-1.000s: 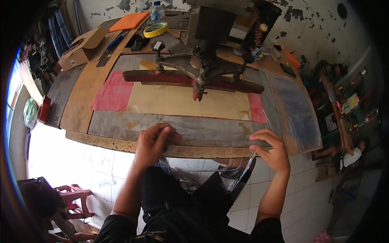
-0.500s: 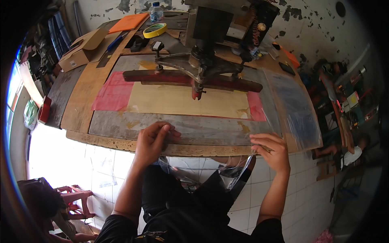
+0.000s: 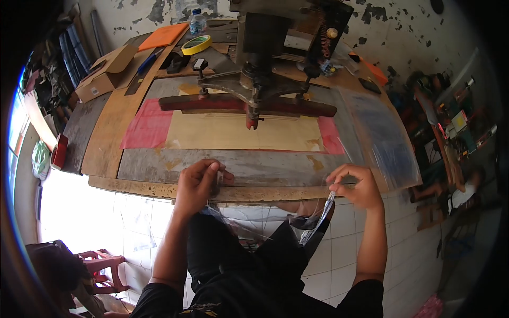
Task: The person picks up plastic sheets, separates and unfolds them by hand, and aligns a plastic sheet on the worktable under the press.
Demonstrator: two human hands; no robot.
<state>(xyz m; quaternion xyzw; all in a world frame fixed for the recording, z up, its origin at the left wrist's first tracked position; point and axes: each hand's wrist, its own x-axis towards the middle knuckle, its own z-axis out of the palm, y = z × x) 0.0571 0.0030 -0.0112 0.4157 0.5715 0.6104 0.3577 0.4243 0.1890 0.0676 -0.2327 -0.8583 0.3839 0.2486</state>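
Note:
A clear plastic sheet (image 3: 254,222) hangs between my hands, over my lap at the front edge of the worktable. Its left part is pinched by my left hand (image 3: 200,180), whose fingers are curled together. At the other side, my right hand (image 3: 356,184) grips the sheet's upper corner between thumb and fingertips, and a bright fold runs down from there. Beyond my hands stands a press (image 3: 254,85) with a red bar (image 3: 212,103) above a yellow panel (image 3: 238,132). Pink strips (image 3: 146,124) flank that panel.
A stack of clear sheets (image 3: 379,138) lies on the table's right. At the back left are a cardboard box (image 3: 103,74), yellow tape roll (image 3: 196,45), orange folder (image 3: 163,36) and water bottle (image 3: 197,22). A person (image 3: 58,270) sits lower left near a red stool (image 3: 103,267).
My right hand has shifted slightly right, its thumb and fingers more rounded on the sheet's corner. My left hand stays almost in place. The view has tilted a little.

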